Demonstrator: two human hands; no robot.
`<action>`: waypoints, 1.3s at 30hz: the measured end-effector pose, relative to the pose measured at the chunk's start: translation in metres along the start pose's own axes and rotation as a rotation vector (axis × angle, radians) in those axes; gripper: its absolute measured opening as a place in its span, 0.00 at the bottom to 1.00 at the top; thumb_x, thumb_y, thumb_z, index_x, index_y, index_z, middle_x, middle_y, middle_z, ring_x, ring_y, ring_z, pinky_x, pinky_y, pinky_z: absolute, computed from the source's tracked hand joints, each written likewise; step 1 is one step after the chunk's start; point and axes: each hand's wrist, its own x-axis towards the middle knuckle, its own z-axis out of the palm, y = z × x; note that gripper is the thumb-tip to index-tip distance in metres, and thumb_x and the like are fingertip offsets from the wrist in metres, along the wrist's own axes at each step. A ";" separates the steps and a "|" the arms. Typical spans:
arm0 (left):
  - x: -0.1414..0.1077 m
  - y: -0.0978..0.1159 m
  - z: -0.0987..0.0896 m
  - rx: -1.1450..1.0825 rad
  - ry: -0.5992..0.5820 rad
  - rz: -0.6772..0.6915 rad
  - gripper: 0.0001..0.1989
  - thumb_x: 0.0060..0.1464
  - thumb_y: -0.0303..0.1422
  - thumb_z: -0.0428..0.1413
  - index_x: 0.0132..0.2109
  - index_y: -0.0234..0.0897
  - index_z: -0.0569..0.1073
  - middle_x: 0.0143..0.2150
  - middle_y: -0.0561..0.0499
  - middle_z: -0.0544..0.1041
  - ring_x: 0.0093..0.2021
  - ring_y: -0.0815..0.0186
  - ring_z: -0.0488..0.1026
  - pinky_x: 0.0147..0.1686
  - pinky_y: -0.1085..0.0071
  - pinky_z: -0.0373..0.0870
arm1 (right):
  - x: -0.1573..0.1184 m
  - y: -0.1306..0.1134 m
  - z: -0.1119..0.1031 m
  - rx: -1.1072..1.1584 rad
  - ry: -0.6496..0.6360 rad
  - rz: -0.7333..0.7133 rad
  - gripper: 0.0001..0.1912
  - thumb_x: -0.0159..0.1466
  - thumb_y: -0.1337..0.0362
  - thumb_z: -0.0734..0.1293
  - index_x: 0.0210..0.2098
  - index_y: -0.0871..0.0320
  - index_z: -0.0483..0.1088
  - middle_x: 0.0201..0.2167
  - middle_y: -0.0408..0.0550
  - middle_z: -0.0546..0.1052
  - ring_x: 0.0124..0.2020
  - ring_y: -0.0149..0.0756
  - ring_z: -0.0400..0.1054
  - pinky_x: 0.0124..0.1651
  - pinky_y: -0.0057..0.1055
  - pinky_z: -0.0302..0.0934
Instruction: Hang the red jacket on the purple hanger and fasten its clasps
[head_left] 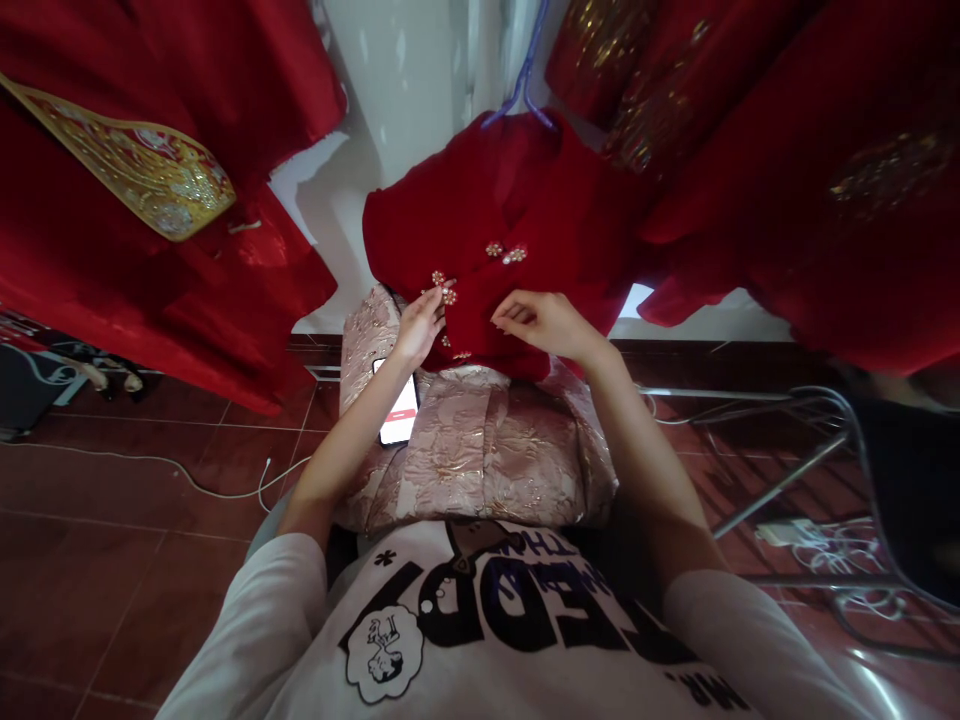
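A red garment (450, 220) hangs on a purple hanger (516, 95) in front of me, its lower part resting over a pink brocade cloth (457, 440) on my lap. My left hand (421, 325) pinches a jewelled flower button (448, 294) at the garment's left side. Over the lower middle of the red fabric, my right hand (544, 318) is closed with thumb and fingertips together; whatever they hold is too small to make out. Another pair of flower buttons (506, 252) sits higher on the garment, and small beaded ornaments (461, 355) show near its lower edge.
A lit phone (397, 410) lies on the brocade beneath my left forearm. Red garments with gold embroidery (176, 185) hang at left and right. A metal-framed chair (855, 440) stands at right above tangled white cables (840, 550). Another cable (202, 485) crosses the tiled floor.
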 end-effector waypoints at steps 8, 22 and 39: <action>-0.012 0.012 0.006 -0.012 0.058 0.085 0.09 0.69 0.35 0.58 0.46 0.38 0.84 0.45 0.46 0.84 0.41 0.65 0.81 0.41 0.73 0.77 | 0.000 0.002 -0.001 0.002 -0.006 -0.011 0.08 0.63 0.60 0.69 0.37 0.57 0.77 0.35 0.49 0.82 0.36 0.39 0.77 0.45 0.40 0.73; -0.011 0.029 0.015 0.020 -0.270 -0.020 0.25 0.66 0.56 0.55 0.48 0.39 0.82 0.41 0.43 0.83 0.45 0.56 0.83 0.46 0.63 0.80 | 0.000 0.000 -0.004 -0.015 -0.016 0.013 0.06 0.62 0.61 0.68 0.35 0.57 0.76 0.33 0.48 0.82 0.35 0.38 0.77 0.44 0.39 0.73; 0.029 0.100 0.073 1.217 -0.396 0.925 0.17 0.60 0.32 0.59 0.56 0.39 0.78 0.53 0.39 0.79 0.64 0.40 0.68 0.74 0.31 0.35 | -0.004 -0.004 -0.012 -0.022 -0.044 0.039 0.05 0.63 0.65 0.69 0.37 0.57 0.77 0.36 0.50 0.83 0.38 0.39 0.78 0.48 0.41 0.74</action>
